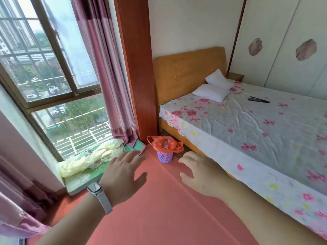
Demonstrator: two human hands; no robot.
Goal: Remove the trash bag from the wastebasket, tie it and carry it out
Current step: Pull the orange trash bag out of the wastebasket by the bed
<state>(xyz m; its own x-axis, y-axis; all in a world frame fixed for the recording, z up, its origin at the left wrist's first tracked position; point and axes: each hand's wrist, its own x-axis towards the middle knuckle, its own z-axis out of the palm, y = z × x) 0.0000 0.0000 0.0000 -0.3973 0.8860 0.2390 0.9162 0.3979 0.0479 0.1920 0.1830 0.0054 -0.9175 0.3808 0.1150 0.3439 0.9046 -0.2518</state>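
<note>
A small purple mesh wastebasket (165,157) stands on the red floor in the corner between the wooden pillar and the bed. An orange trash bag (155,145) lines it, its handles folded out over the rim, with a plastic bottle (166,144) inside. My left hand (123,171), with a watch on the wrist, is stretched forward with fingers spread, to the left of the basket and short of it. My right hand (200,171) reaches forward on the right, fingers apart. Neither hand touches the bag.
A bed (247,121) with a floral sheet, two white pillows and a dark remote fills the right side. At left a window seat (88,172) holds crumpled bedding under a large window with pink curtains (109,76). A wooden pillar (138,68) rises behind the basket.
</note>
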